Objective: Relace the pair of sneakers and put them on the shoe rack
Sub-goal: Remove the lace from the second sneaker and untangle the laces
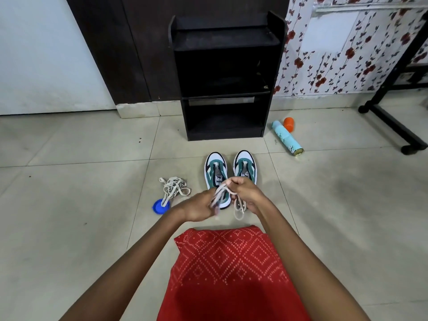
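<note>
I see left hand and right hand both pinching one lace | unlaced sneakers on floor, near shoe rack | second lace beside them.

Floor: pale beige tiles, thin grey grout lines, few dark specks, dull sheen. Left wall: plain white. Beside it dark brown wooden panel, pale skirting at base. Right wall: wallpaper, red flowers on dark stems; blank white rectangle on it. Black metal frame far right, foot on tiles. Light soft, even.
</note>
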